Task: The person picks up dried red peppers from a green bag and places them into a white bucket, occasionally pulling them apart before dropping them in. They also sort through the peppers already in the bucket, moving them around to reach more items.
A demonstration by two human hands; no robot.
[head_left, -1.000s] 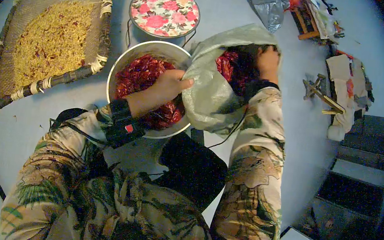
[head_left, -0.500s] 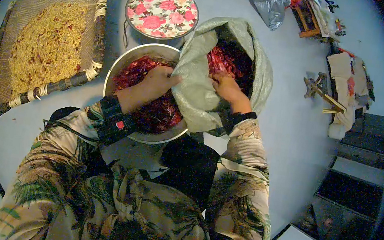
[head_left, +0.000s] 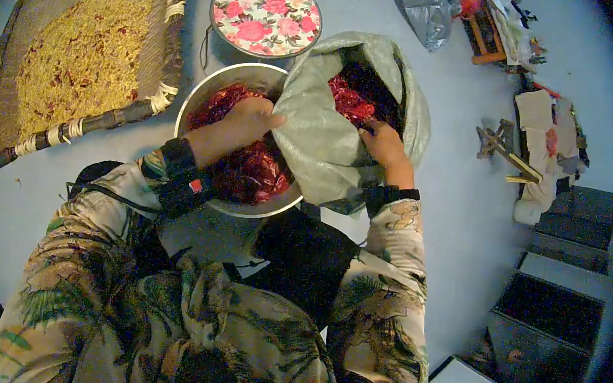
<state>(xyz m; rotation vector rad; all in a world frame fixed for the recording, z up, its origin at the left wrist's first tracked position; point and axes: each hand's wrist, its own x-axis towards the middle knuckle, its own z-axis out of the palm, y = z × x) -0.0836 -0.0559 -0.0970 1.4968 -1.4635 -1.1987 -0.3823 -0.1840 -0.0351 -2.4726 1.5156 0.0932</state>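
A pale green woven sack (head_left: 319,147) stands open and leans over a round metal pot (head_left: 187,104). Dark red dried chili peppers (head_left: 352,104) show inside its mouth. More dried chili peppers (head_left: 254,177) fill the pot. Reaching across the pot, my left hand (head_left: 255,115) is closed on the left side of the sack. My right hand (head_left: 385,144) is at the near rim of the mouth, beside the peppers inside. Its fingers are curled and appear to pinch the rim; the fingertips are partly hidden.
A round stool with a floral top (head_left: 267,14) stands beyond the pot. To the left lies a framed woven tray (head_left: 160,40) with yellow grains (head_left: 81,60). A grey plastic bag (head_left: 429,11), a small wooden stool (head_left: 509,151) and dark steps (head_left: 552,313) are on the right.
My right hand has shifted a little to the right along the sack mouth, and the near rim appears to have moved with it. My left hand stays on the sack.
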